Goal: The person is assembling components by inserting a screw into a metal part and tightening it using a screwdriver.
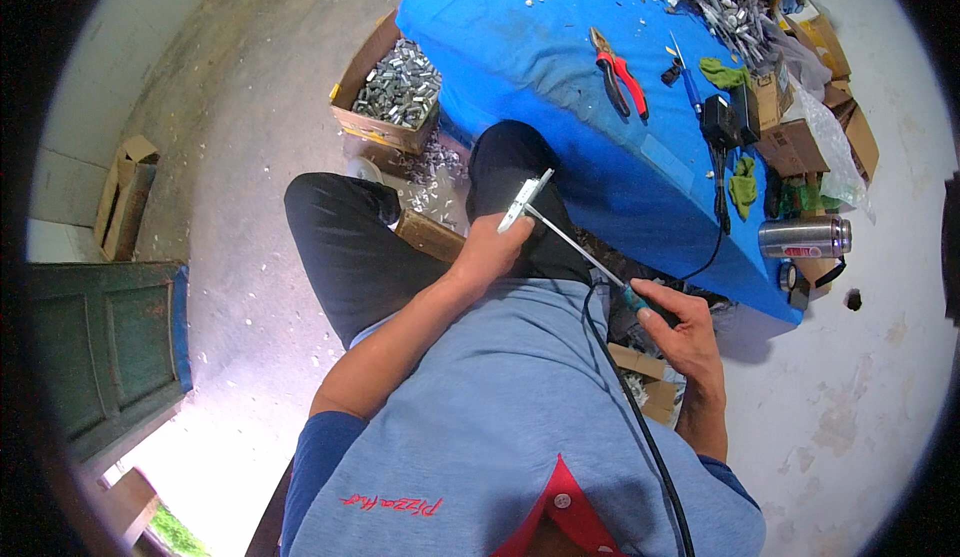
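Evidently light and stiff, that slim, white-and-silver, hard-looking part (pixel 520 201), held over your black-trousered right leg (pixel 512 155), just off the near edge of the blue cloth-covered table (pixel 490 27). Smooth faces may slip; narrow end might bend if levered. Best grip: the broader body, thumb clear of the tip. Your left hand (pixel 490 251): closed, pinching the part's lower end. Long steel-shafted screwdriver with dark teal handle (pixel 580 249): tip at or beside the part, contact unclear. Your right hand (pixel 684 329): curled round its handle.
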Tool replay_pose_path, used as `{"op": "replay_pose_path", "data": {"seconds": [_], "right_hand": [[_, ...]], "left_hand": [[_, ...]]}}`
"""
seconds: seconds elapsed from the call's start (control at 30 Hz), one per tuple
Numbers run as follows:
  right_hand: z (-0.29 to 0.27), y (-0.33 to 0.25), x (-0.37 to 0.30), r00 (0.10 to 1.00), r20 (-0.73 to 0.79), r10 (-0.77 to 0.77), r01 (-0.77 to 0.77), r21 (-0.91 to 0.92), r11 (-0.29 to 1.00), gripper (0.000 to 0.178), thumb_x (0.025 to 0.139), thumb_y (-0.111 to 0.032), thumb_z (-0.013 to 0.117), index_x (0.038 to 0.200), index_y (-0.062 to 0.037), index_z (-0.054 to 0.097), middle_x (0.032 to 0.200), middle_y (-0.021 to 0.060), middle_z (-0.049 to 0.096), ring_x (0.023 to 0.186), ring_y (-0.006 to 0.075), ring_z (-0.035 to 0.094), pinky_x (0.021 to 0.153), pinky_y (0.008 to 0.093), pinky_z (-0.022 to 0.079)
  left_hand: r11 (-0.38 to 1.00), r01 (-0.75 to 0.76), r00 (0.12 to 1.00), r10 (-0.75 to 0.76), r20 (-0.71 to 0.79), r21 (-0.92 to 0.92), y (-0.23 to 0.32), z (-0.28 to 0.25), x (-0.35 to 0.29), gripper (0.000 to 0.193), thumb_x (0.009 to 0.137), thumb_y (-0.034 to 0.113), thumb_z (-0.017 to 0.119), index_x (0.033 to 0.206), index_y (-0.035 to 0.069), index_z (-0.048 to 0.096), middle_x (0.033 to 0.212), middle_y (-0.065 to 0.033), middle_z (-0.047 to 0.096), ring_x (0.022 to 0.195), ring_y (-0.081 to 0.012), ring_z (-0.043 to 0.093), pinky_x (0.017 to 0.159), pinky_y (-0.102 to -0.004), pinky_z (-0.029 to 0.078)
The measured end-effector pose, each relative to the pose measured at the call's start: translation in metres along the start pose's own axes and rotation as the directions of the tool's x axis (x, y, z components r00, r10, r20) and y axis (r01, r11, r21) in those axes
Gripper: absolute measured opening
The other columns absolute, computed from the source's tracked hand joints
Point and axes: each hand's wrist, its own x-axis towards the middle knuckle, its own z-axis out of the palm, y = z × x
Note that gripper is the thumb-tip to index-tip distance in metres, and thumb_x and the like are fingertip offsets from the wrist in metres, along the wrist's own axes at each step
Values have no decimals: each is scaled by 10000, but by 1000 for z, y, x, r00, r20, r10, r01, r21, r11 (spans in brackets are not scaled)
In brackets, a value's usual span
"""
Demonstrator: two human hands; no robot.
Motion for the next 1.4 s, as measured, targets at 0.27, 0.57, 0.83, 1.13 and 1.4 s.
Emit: {"op": "replay_pose_path", "data": {"seconds": [0.27,0.57,0.83,1.13,1.4], "right_hand": [[-10,-3,16,999,-16,39,-39,22,999,342,850,-76,641,1177,22,635,1084,144,686,981,180,634,873,302,481],[-31,0,75,991,-117,-67,67,-7,998,362,875,-86,611,1231,-17,608,1095,148,678,951,176,637,834,293,483],[-52,12,112,996,-63,-63,63,-5,998,329,868,-68,618,1193,-14,634,1099,154,685,1009,217,658,881,304,487],[-73,9,133,998,-17,-61,60,-80,995,335,843,-34,608,1176,-15,638,1031,161,691,915,230,673,803,305,502],[-82,-2,140,996,3,-93,92,-163,982,331,830,-54,627,1161,-52,651,829,165,652,714,272,629,648,342,487]], "left_hand": [[997,-46,996,51,-67,69,29,13,13,293,906,345,571,763,96,515,594,53,399,481,-59,342,424,-253,243],[990,-95,985,109,-131,103,81,30,86,285,876,302,602,707,98,495,571,36,417,463,-74,363,421,-263,268],[989,-59,986,79,-145,139,85,29,125,332,884,393,605,754,95,538,574,46,426,454,-73,373,415,-260,280],[991,-41,989,58,-139,125,92,34,132,315,903,380,584,762,108,515,587,55,411,470,-61,366,418,-242,276],[956,-76,980,123,-154,285,95,33,136,356,900,370,561,705,74,532,591,29,441,502,-89,400,452,-271,307]]}}
